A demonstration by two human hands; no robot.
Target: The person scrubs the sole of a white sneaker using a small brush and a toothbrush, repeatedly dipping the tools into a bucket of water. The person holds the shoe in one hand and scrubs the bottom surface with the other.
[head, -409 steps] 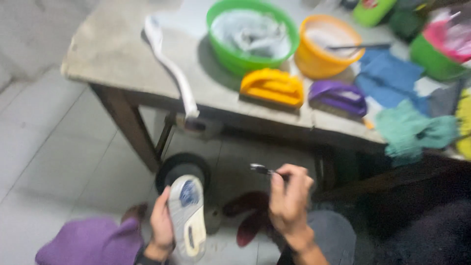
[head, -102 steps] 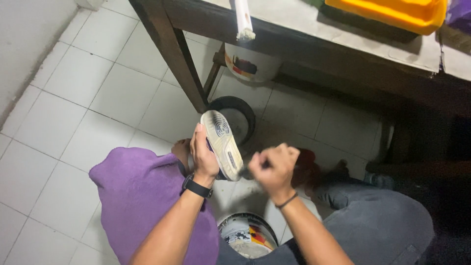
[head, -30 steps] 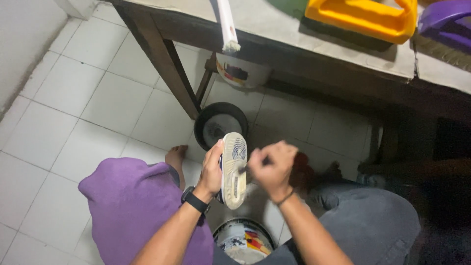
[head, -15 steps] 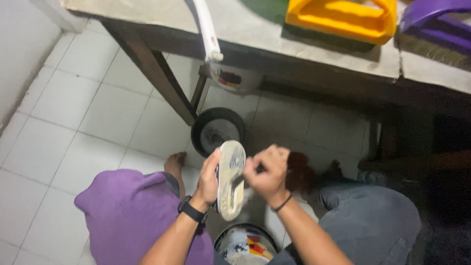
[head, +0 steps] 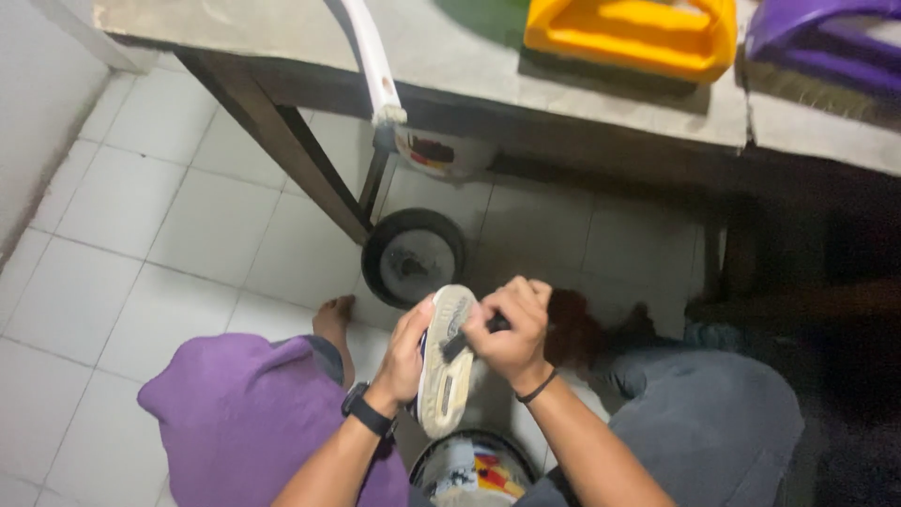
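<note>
My left hand [head: 405, 352] grips a worn white shoe [head: 445, 366] from the side, its pale sole turned toward me and standing almost upright. My right hand [head: 511, 324] is closed around the dark handle of a small brush [head: 462, 342], pressed against the shoe's sole near its upper end. A black watch sits on my left wrist and a thin dark band on my right. Both hands are held over a small paint-stained bucket [head: 469, 469] between my knees.
A stone-topped table [head: 450, 56] with dark legs stands ahead, carrying a yellow scrub brush [head: 631, 36], a purple scrub brush [head: 826, 42] and a white long-handled brush [head: 373, 58]. Under it lie a round black lid [head: 413, 255] and a white pail [head: 439, 152]. White floor tiles lie to the left.
The shoe has turned from showing its insole to standing sole-out, edge on. My right hand has closed in on it with the brush, and the view has tilted toward the table.
</note>
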